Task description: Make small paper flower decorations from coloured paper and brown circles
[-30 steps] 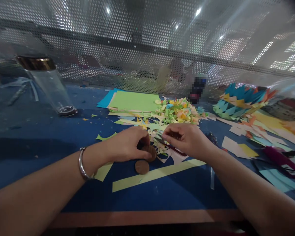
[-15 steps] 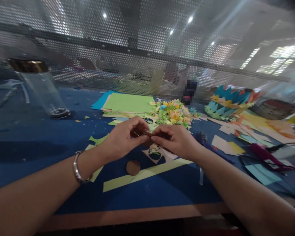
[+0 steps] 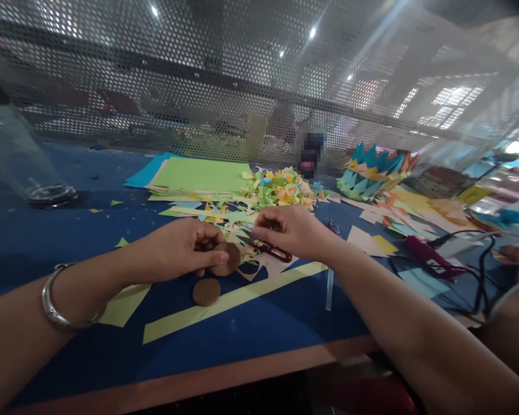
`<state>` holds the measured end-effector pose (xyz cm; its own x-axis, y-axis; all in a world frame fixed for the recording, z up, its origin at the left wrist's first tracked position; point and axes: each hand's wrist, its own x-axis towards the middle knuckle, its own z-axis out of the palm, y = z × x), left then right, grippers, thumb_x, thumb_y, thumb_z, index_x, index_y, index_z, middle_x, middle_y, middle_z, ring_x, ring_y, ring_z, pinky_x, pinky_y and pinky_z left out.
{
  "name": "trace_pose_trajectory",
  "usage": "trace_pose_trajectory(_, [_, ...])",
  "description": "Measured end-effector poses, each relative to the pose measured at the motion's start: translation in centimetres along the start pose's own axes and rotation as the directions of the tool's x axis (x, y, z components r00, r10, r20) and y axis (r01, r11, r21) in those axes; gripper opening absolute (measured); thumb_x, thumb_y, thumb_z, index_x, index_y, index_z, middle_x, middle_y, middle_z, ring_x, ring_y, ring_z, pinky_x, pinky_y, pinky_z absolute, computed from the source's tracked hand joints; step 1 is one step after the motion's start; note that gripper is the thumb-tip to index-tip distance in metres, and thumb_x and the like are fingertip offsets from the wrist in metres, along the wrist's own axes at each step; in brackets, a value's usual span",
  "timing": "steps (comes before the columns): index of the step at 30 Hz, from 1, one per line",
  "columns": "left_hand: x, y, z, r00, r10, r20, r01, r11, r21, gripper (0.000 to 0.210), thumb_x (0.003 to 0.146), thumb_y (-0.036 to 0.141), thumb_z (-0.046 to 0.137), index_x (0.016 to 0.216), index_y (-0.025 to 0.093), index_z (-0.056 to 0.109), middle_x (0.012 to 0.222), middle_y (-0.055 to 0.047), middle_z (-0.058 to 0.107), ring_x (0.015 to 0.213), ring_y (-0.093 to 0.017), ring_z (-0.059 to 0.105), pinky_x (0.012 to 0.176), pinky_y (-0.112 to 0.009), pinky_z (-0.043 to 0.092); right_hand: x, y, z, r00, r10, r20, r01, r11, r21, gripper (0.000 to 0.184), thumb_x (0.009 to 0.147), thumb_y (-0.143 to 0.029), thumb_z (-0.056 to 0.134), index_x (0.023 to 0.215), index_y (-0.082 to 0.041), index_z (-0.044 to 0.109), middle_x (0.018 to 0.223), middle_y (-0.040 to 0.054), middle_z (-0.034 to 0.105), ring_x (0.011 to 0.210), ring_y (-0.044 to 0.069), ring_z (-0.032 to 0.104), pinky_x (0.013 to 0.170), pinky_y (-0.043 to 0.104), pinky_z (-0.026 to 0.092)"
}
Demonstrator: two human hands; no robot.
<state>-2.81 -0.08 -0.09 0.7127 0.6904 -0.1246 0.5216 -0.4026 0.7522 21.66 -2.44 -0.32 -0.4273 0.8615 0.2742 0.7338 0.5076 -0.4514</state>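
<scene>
My left hand (image 3: 199, 248) pinches a brown cardboard disc (image 3: 227, 259) between thumb and fingers, just above the table. A second brown disc (image 3: 206, 291) lies below it on the blue tabletop, touching a long pale-yellow paper strip (image 3: 173, 323). To the right, my right hand (image 3: 281, 227) has its fingers closed at the middle of small scissors with dark red handles (image 3: 281, 253). The blades point left toward the disc. Cut-out paper scraps (image 3: 277, 268) lie under the scissors.
Behind my hands are a stack of green paper (image 3: 207, 173) and a heap of folded paper pieces (image 3: 283, 187). A clear jar (image 3: 21, 155) stands left. On the right are a paper crown (image 3: 372, 173), a purple glue gun (image 3: 432, 256) with cables, and another person's hand (image 3: 514, 253).
My hands have moved apart. The disc, held between both before, is now in my left hand alone, and my right hand has closed on the scissors. The view has shifted right.
</scene>
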Motion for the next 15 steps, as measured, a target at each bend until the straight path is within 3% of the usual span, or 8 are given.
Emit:
trace_pose_trajectory(4, [0.0, 0.0, -0.2, 1.000, -0.025, 0.000, 0.025, 0.998, 0.055, 0.018, 0.082, 0.038, 0.061, 0.087, 0.023, 0.068, 0.073, -0.005, 0.067, 0.063, -0.020, 0.062, 0.057, -0.028, 0.041, -0.2, 2.9, -2.7, 0.988, 0.145, -0.056, -0.153, 0.968, -0.197, 0.018, 0.088, -0.035, 0.059, 0.084, -0.019, 0.067, 0.074, 0.0027, 0.068, 0.065, 0.014, 0.058, 0.059, 0.027, 0.037])
trace_pose_trajectory(7, [0.0, -0.1, -0.2, 1.000, -0.019, 0.015, 0.018, 0.998, 0.053, 0.019, 0.084, 0.040, 0.059, 0.087, 0.022, 0.066, 0.076, -0.006, 0.067, 0.066, -0.021, 0.064, 0.059, -0.029, 0.043, -1.9, 6.8, -5.9, 0.948, 0.301, -0.106, -0.318, 0.873, -0.369, 0.018, 0.085, -0.037, 0.063, 0.081, -0.020, 0.068, 0.076, 0.0043, 0.069, 0.065, 0.016, 0.057, 0.061, 0.029, 0.035])
trace_pose_trajectory(9, [0.0, 0.0, -0.2, 1.000, 0.006, 0.023, -0.007, 0.998, 0.065, 0.018, 0.085, 0.039, 0.058, 0.086, 0.022, 0.065, 0.074, -0.005, 0.066, 0.066, -0.021, 0.063, 0.059, -0.029, 0.042, -4.1, 9.5, -8.0, 0.876, 0.438, -0.203, -0.481, 0.756, -0.444, 0.020, 0.081, -0.039, 0.068, 0.074, -0.020, 0.065, 0.071, 0.0057, 0.067, 0.060, 0.016, 0.053, 0.059, 0.030, 0.033])
trace_pose_trajectory(12, [-0.2, 0.1, -0.3, 0.999, 0.046, 0.024, -0.048, 0.994, 0.095, 0.015, 0.085, 0.036, 0.058, 0.084, 0.022, 0.063, 0.072, -0.003, 0.065, 0.064, -0.019, 0.062, 0.060, -0.028, 0.039, -8.1, 12.7, -10.1, 0.787, 0.554, -0.272, -0.612, 0.647, -0.455, 0.025, 0.074, -0.037, 0.076, 0.063, -0.019, 0.062, 0.064, 0.0104, 0.063, 0.055, 0.016, 0.051, 0.057, 0.034, 0.030])
trace_pose_trajectory(15, [-0.3, 0.1, -0.4, 0.997, 0.068, 0.024, -0.071, 0.989, 0.130, 0.014, 0.084, 0.035, 0.057, 0.084, 0.022, 0.061, 0.072, -0.002, 0.065, 0.065, -0.019, 0.062, 0.060, -0.028, 0.038, -11.3, 14.3, -10.7, 0.725, 0.640, -0.253, -0.674, 0.585, -0.452, 0.037, 0.068, -0.051, 0.078, 0.058, -0.021, 0.060, 0.059, 0.0114, 0.060, 0.052, 0.017, 0.051, 0.055, 0.035, 0.031])
